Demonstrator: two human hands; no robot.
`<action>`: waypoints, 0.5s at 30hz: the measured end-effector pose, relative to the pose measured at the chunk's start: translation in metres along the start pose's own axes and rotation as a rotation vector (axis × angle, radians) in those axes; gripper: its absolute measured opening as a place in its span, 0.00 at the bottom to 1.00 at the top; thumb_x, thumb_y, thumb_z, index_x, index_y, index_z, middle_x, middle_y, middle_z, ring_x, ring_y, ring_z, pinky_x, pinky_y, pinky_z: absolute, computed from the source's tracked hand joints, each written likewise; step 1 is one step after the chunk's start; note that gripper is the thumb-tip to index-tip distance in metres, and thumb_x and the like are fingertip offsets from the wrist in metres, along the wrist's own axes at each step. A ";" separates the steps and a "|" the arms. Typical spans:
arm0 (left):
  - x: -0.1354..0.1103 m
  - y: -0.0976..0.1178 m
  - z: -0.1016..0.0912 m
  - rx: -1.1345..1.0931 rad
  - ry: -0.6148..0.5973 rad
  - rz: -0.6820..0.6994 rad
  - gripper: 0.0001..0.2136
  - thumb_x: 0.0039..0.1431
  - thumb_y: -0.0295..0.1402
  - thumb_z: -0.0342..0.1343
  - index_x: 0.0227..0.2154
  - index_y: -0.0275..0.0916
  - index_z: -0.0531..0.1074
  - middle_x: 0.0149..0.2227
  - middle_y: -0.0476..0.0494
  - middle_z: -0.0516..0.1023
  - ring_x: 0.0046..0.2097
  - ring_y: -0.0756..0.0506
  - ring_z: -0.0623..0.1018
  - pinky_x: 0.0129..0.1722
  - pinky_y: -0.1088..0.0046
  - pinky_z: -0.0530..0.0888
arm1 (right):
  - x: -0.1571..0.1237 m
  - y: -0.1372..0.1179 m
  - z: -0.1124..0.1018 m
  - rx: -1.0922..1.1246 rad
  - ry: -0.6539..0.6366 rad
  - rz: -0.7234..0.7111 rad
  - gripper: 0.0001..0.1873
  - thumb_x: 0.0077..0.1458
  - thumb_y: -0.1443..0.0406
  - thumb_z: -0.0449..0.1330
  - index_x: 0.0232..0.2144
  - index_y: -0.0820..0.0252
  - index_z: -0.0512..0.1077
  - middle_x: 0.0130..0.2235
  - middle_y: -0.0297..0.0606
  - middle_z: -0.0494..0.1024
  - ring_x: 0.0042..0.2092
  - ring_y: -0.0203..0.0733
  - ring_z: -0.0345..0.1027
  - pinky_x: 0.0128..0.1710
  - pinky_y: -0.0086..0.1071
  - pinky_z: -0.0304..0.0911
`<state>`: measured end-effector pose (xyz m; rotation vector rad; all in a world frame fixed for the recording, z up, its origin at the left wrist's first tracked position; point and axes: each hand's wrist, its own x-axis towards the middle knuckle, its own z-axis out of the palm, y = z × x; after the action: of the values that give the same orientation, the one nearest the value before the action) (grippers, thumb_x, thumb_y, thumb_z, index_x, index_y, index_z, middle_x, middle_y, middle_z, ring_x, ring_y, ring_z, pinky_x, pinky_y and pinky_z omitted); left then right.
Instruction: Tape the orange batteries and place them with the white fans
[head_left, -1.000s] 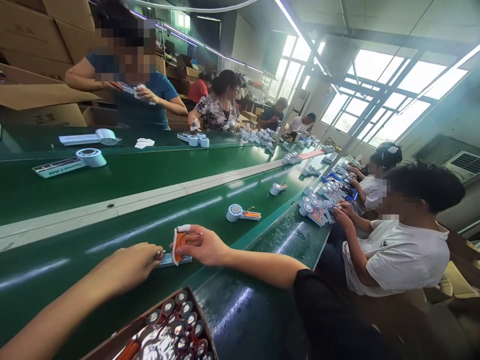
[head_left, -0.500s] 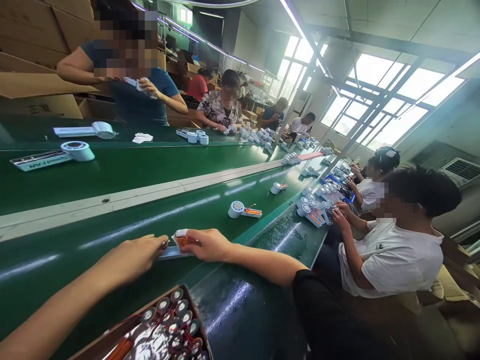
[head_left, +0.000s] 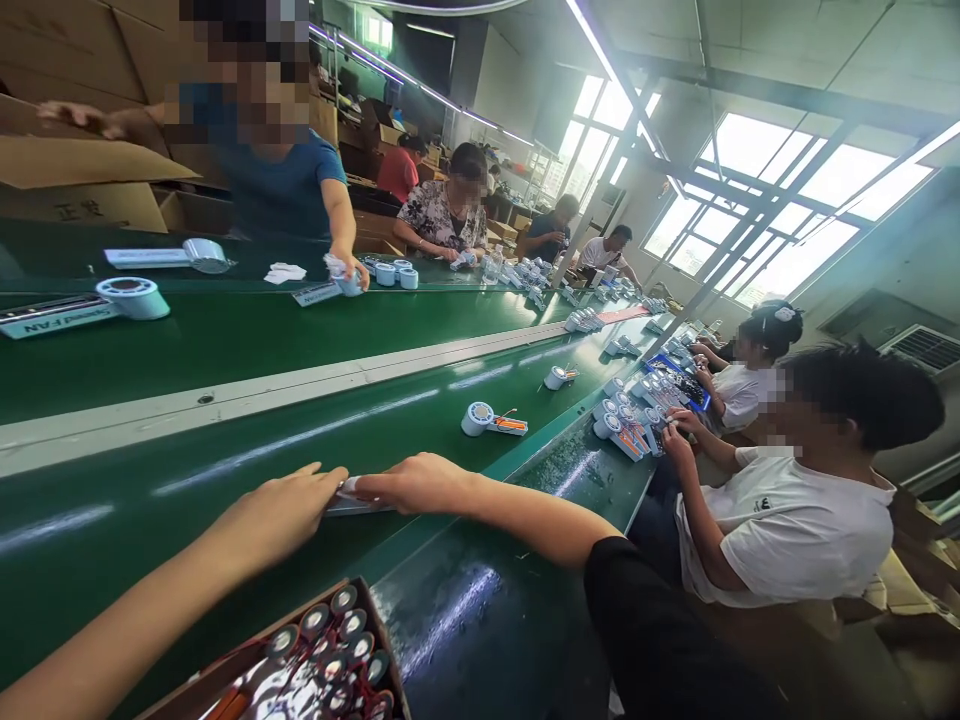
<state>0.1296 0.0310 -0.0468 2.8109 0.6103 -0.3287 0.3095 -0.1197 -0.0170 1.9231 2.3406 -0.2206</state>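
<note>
My left hand (head_left: 296, 510) reaches over the green belt, its fingers closed at the left end of a pale grey fan handle (head_left: 360, 508). From the other side comes my right hand (head_left: 424, 484), fingers pressed together on the same handle. The fingertips of both hands nearly meet, with a small white piece (head_left: 349, 486) between them, perhaps a finger cover. My hands hide most of the handle. Just beyond lies a handheld fan (head_left: 478, 419) with an orange strip in its open handle. Below my left forearm is a carton of round-ended cylindrical cells with red wires (head_left: 334, 625).
A pale divider strip (head_left: 285, 404) runs along the belt. Finished-looking fans (head_left: 133, 299) lie on the far side. A co-worker's hand (head_left: 346, 268) is on a fan across the belt. At right, a co-worker in white (head_left: 795, 530) sits by clustered fans (head_left: 626, 425).
My right hand has turned palm down and lowered; the orange piece seen in it is now hidden. The co-worker opposite has brought a fan down to the belt; the far-left fan has shifted left.
</note>
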 end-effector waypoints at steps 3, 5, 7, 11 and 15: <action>-0.001 0.008 -0.002 0.037 0.022 0.040 0.26 0.61 0.19 0.42 0.56 0.38 0.76 0.60 0.30 0.81 0.71 0.29 0.72 0.60 0.51 0.77 | -0.003 0.002 -0.002 -0.016 -0.033 0.000 0.22 0.77 0.60 0.56 0.70 0.46 0.65 0.51 0.35 0.86 0.43 0.44 0.82 0.34 0.30 0.67; -0.001 0.013 -0.005 0.035 0.058 0.058 0.26 0.60 0.19 0.41 0.55 0.35 0.76 0.57 0.26 0.82 0.70 0.27 0.72 0.60 0.49 0.77 | -0.006 0.006 0.000 0.014 -0.007 0.009 0.22 0.78 0.59 0.56 0.69 0.46 0.67 0.52 0.35 0.86 0.45 0.44 0.82 0.36 0.31 0.69; 0.000 0.017 -0.008 0.035 0.059 0.036 0.25 0.63 0.19 0.38 0.54 0.34 0.76 0.55 0.23 0.82 0.64 0.26 0.78 0.56 0.49 0.78 | -0.010 0.010 0.003 0.081 0.044 0.024 0.20 0.78 0.59 0.57 0.67 0.46 0.69 0.54 0.35 0.85 0.47 0.42 0.82 0.41 0.29 0.70; 0.003 0.022 -0.015 -0.009 0.017 -0.013 0.22 0.71 0.27 0.32 0.48 0.38 0.73 0.52 0.25 0.82 0.47 0.26 0.86 0.44 0.51 0.78 | -0.014 0.010 0.006 0.098 0.082 0.061 0.19 0.77 0.63 0.57 0.65 0.47 0.73 0.54 0.33 0.85 0.49 0.41 0.82 0.41 0.28 0.71; 0.010 0.022 -0.017 -0.019 -0.030 -0.036 0.18 0.73 0.31 0.32 0.47 0.41 0.70 0.55 0.27 0.81 0.49 0.27 0.85 0.43 0.55 0.77 | -0.007 -0.001 -0.002 -0.028 0.021 0.067 0.19 0.77 0.60 0.55 0.65 0.45 0.72 0.46 0.35 0.86 0.44 0.44 0.82 0.37 0.31 0.72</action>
<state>0.1506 0.0199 -0.0293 2.7747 0.6548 -0.3701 0.3093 -0.1261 -0.0135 1.9963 2.2752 -0.1611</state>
